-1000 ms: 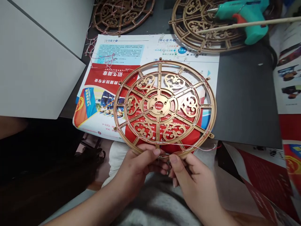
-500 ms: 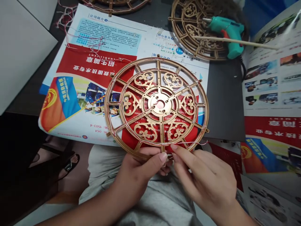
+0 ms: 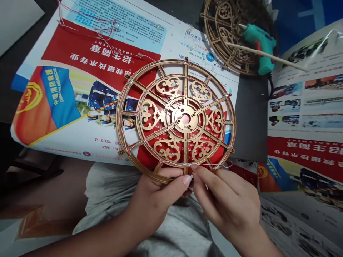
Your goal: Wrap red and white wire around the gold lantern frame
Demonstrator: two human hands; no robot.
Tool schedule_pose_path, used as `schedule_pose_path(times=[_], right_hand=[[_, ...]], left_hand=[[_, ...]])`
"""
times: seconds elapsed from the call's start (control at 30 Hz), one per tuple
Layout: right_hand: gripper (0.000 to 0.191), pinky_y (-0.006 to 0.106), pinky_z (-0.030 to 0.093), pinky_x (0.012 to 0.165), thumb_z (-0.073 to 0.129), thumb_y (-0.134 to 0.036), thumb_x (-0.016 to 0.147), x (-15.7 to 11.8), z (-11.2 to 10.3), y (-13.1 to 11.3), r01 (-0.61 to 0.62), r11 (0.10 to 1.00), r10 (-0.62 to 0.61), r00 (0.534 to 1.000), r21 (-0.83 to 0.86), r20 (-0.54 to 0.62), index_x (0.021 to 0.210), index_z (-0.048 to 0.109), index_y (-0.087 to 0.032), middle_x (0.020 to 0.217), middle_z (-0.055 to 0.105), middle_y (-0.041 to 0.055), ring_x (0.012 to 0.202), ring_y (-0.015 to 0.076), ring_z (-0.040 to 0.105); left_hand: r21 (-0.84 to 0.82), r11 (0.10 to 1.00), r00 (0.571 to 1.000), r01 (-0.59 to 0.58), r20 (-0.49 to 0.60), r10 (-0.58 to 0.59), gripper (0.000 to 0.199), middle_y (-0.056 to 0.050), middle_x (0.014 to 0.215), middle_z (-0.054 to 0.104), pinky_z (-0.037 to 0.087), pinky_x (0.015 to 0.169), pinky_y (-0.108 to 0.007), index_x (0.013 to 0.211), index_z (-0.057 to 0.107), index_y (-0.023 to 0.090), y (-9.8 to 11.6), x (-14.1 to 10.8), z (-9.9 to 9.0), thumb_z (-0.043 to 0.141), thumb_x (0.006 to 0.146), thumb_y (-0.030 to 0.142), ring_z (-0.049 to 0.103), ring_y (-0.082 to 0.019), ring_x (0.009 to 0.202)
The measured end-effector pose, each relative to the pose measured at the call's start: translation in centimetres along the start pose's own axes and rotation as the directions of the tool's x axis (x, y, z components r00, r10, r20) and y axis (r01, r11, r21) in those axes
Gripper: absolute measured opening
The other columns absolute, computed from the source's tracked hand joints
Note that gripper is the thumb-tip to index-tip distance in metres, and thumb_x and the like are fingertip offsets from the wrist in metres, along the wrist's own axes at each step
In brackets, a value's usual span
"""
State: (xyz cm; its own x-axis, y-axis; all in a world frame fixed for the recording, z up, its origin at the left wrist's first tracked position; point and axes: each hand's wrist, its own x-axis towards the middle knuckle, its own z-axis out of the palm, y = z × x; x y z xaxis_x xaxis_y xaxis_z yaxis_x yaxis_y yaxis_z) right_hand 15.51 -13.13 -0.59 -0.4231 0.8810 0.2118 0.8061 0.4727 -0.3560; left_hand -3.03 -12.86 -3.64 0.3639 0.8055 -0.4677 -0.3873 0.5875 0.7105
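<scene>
A round gold openwork frame (image 3: 179,114) with spokes and scroll ornaments is held tilted over the table edge and lap. My left hand (image 3: 160,196) is closed on its near rim, thumb on top and fingers underneath. Thin red and white wires run along the frame's inner ring. At the near side, my right hand (image 3: 227,200) pinches with thumb and forefinger at the inner ring, where a thin wire (image 3: 226,166) passes; its loose end sticks out to the right. The fingertips partly hide what they pinch.
Under the frame lies a printed poster (image 3: 102,46), with tangled red and white wire (image 3: 114,28) on it. A second gold frame (image 3: 222,32) lies at the back right, with a teal glue gun (image 3: 258,37) and a wooden stick (image 3: 273,56) over it. More printed sheets (image 3: 308,125) stand right.
The view has shifted and turned slightly, so the poster sits further left and up. Both hands keep their hold at the frame's near rim; the right fingertips have moved slightly left along the ring.
</scene>
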Motion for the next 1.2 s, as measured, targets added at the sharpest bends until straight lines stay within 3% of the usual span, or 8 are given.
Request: schedule_pose_path(times=[0.37,0.5,0.6,0.67,0.73,0.83,0.97,1.2], right_hand=[[0.023,0.030,0.043,0.062,0.071,-0.012,0.093,0.6,-0.3,-0.5,-0.049,0.998,0.049,0.999,0.044,0.013,0.116,0.069,-0.015,0.077,0.067,0.0001,0.063,0.0120,0.056],[0.018,0.025,0.046,0.059,0.070,-0.009,0.091,-1.3,-0.3,-0.8,-0.243,0.940,0.272,0.957,0.238,-0.099,0.107,0.070,-0.019,0.078,0.069,-0.0009,0.060,0.0098,0.058],[0.012,0.022,0.038,0.046,0.069,-0.025,0.098,-3.2,0.4,-0.8,-0.547,0.665,0.653,0.756,0.508,-0.041,0.087,0.068,-0.020,0.063,0.061,-0.0021,0.050,0.0089,0.051],[0.030,0.020,0.029,0.041,0.065,-0.044,0.102,-3.8,1.0,-0.7,-0.691,0.284,0.786,0.565,0.665,0.251,0.084,0.068,-0.019,0.053,0.054,-0.0029,0.043,0.0080,0.042],[0.048,0.020,0.024,0.040,0.061,-0.059,0.101,-3.7,1.4,-0.5,-0.707,-0.058,0.738,0.445,0.705,0.508,0.076,0.065,-0.017,0.049,0.050,-0.0024,0.040,0.0063,0.035],[0.063,0.019,0.026,0.041,0.061,-0.067,0.097,-2.6,1.4,-0.2,-0.611,-0.338,0.631,0.417,0.715,0.654,0.061,0.055,-0.016,0.044,0.044,-0.0026,0.036,0.0035,0.032],[0.057,0.018,0.025,0.037,0.072,-0.063,0.092,-1.2,0.8,0.0,-0.477,-0.547,0.575,0.382,0.687,0.723,0.063,0.057,-0.017,0.041,0.041,-0.0063,0.031,0.0027,0.028],[0.051,0.014,0.026,0.033,0.084,-0.049,0.086,-1.0,0.6,0.4,-0.369,-0.576,0.628,0.372,0.729,0.684,0.063,0.052,-0.016,0.044,0.044,-0.0084,0.031,0.0013,0.030]], left_hand=[[-0.076,0.997,1.000,0.019,0.013,-0.018,0.017,0.000,0.094,0.078,0.058,0.082,-0.022,0.102,0.086,0.026,-0.2,0.3,0.0,0.070,0.099,0.023,0.064,-0.011,0.085],[-0.080,0.991,0.993,0.109,-0.043,-0.113,0.013,-0.003,0.088,0.079,0.060,0.072,-0.023,0.095,0.086,0.022,-0.5,0.2,-0.2,0.075,0.095,0.030,0.070,-0.013,0.076],[-0.090,0.989,0.987,0.121,-0.096,-0.129,0.012,-0.005,0.087,0.082,0.063,0.071,-0.025,0.093,0.085,0.020,-0.7,0.2,-0.3,0.079,0.090,0.030,0.074,-0.016,0.074],[-0.112,0.987,0.985,0.114,-0.120,-0.127,0.010,-0.004,0.087,0.082,0.064,0.071,-0.026,0.091,0.085,0.021,-0.8,0.1,-0.3,0.081,0.088,0.030,0.075,-0.016,0.072],[-0.125,0.986,0.980,0.107,-0.154,-0.126,0.009,-0.003,0.088,0.082,0.065,0.071,-0.027,0.090,0.084,0.022,-0.9,0.1,-0.3,0.083,0.087,0.030,0.076,-0.016,0.071],[-0.113,0.986,0.975,0.122,-0.170,-0.140,0.012,-0.004,0.087,0.082,0.065,0.072,-0.027,0.090,0.084,0.021,-0.9,0.2,-0.3,0.085,0.086,0.032,0.076,-0.016,0.071],[-0.083,0.986,0.977,0.143,-0.147,-0.154,0.015,-0.005,0.086,0.081,0.065,0.074,-0.027,0.093,0.084,0.021,-0.5,0.0,-0.3,0.085,0.086,0.034,0.076,-0.017,0.074],[0.000,0.990,0.986,0.139,-0.098,-0.138,0.015,-0.005,0.090,0.082,0.065,0.073,-0.027,0.098,0.086,0.026,0.1,-1.2,-0.4,0.082,0.089,0.037,0.075,-0.017,0.076]])
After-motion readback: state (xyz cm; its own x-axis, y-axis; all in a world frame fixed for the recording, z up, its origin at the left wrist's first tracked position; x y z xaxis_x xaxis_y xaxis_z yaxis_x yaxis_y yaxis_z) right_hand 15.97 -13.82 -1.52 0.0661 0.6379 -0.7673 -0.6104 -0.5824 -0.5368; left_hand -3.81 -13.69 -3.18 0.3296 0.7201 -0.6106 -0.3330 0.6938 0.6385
